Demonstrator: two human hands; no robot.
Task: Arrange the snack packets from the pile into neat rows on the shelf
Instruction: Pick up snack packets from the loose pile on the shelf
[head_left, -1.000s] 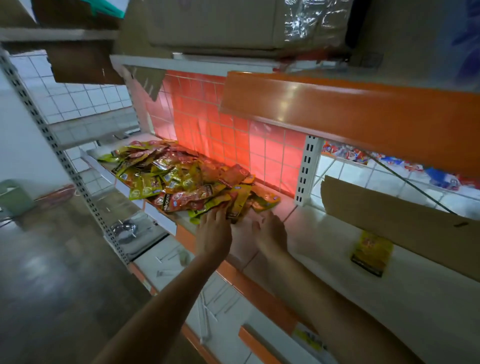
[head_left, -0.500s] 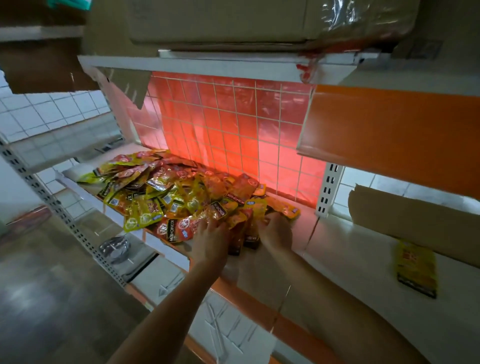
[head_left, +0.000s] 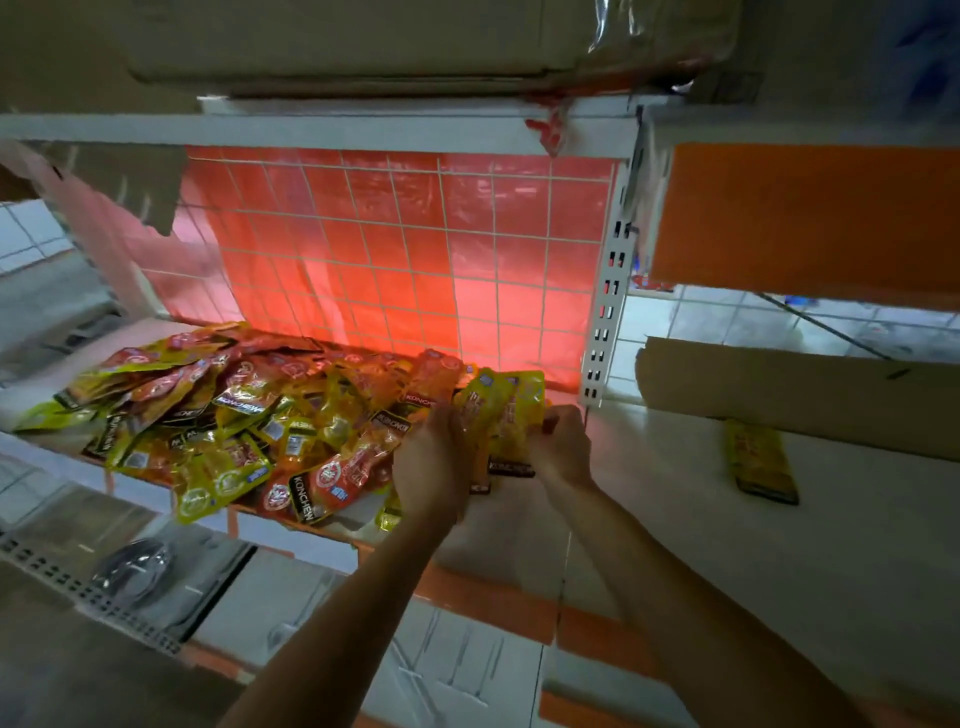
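Observation:
A loose pile of yellow and red snack packets (head_left: 244, 421) covers the left half of the white shelf (head_left: 649, 499). At the pile's right end my left hand (head_left: 434, 462) and my right hand (head_left: 563, 447) hold a small bunch of yellow packets (head_left: 501, 410) upright between them, fingers curled round its two sides. The bunch's black bottom edges hang just above the shelf. One yellow packet (head_left: 761, 460) lies flat by itself on the right part of the shelf.
A red-backed wire grid (head_left: 395, 260) closes the back of the bay. A white slotted upright (head_left: 608, 312) stands right of it. A cardboard strip (head_left: 800, 384) leans behind the lone packet. An orange shelf edge (head_left: 805, 218) overhangs at right. Lower shelves (head_left: 291, 597) lie below.
Both hands have lifted a bunch of yellow packets off the pile's right end and hold it upright. The view has swung left and closer to the shelf.

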